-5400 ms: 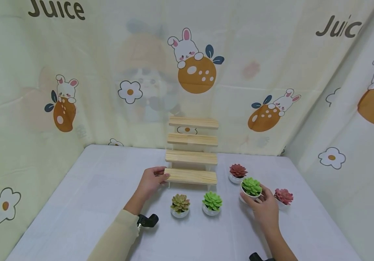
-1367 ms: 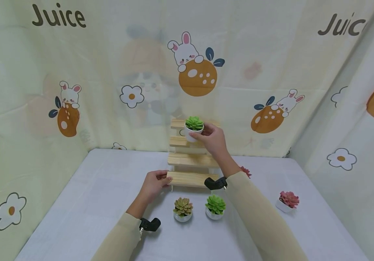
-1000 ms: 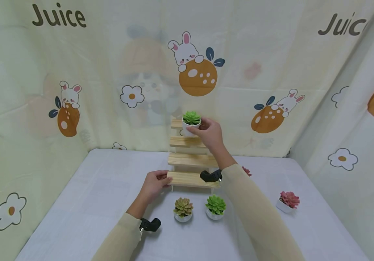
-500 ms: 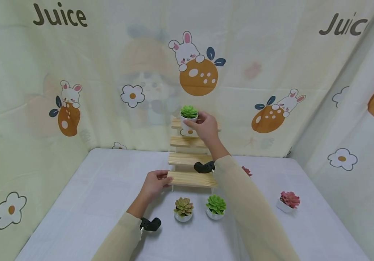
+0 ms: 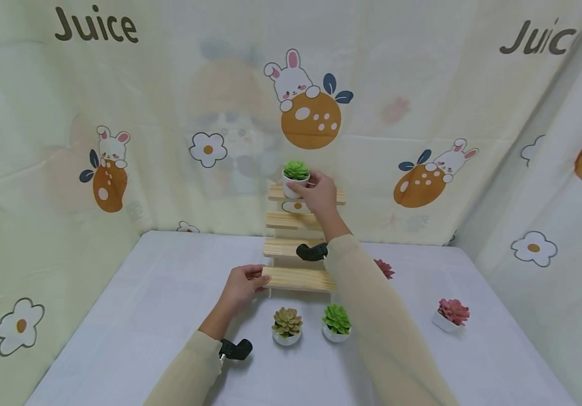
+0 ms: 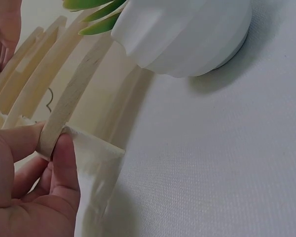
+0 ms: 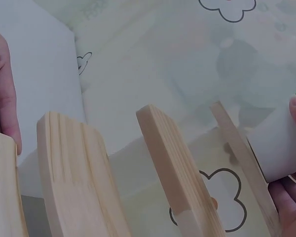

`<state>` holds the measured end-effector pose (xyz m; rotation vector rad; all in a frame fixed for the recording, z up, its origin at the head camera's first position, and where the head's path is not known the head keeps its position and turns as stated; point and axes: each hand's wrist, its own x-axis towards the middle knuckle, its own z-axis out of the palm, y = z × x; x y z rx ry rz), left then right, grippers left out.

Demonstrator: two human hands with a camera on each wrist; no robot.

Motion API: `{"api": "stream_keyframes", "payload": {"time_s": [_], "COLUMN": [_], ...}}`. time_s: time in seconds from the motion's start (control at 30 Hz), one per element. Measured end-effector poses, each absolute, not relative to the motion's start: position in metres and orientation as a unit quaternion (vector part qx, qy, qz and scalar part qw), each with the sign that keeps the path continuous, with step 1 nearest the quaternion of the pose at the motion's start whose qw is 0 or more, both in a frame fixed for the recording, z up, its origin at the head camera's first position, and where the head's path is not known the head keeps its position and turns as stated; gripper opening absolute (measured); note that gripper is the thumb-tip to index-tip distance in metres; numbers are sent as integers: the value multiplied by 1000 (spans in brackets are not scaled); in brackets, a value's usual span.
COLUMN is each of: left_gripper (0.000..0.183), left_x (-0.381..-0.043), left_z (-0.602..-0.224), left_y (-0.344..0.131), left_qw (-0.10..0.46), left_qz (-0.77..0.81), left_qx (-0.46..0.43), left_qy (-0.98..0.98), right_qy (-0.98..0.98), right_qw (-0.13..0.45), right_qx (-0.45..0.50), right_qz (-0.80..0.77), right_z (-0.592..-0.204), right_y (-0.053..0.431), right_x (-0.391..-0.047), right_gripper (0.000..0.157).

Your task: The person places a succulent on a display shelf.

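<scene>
A tiered wooden shelf (image 5: pixel 298 278) stands at the back of the table. My left hand (image 5: pixel 240 288) pinches the left end of its lowest board (image 6: pixel 71 96) between thumb and fingers. High on the shelf, my right hand (image 5: pixel 320 196) grips a white pot holding a green succulent (image 5: pixel 296 170). The pot's base is right at the top board (image 5: pixel 277 193); in the right wrist view the white pot (image 7: pixel 281 140) meets that board's face. Thumb and fingers hold the pot from its right side. My right forearm covers part of the lower boards.
In front of the shelf stand a brownish succulent (image 5: pixel 287 324) and a second green succulent (image 5: pixel 336 321), both in white pots. A red succulent (image 5: pixel 384 269) is partly hidden behind my right sleeve. Another reddish one (image 5: pixel 453 312) stands at the right. A printed curtain (image 5: pixel 210 197) hangs behind.
My right hand has carried the green succulent from the table's right side up to the shelf, then slightly further up to the top board. The left hand keeps its pinch on the lowest board.
</scene>
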<state>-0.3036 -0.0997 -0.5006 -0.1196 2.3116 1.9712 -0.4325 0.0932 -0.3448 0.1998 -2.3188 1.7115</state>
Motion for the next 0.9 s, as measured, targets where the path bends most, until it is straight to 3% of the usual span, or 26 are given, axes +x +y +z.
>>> {"api": "stream_keyframes", "payload": {"time_s": [0.7, 0.9], "left_gripper": [41, 41], "left_x": [-302, -303], "left_z": [-500, -500], "left_y": [-100, -101], "left_qw": [57, 51], "left_qz": [645, 638], "left_qx": [-41, -38], "left_qy": [761, 768], "right_qy": [-789, -781], "right_qw": [122, 111], "right_qx": [54, 39], "right_qz": [600, 614], "right_z": [-347, -345], "right_y": [89, 94], "right_x": [-435, -431], "right_gripper": [64, 72]}}
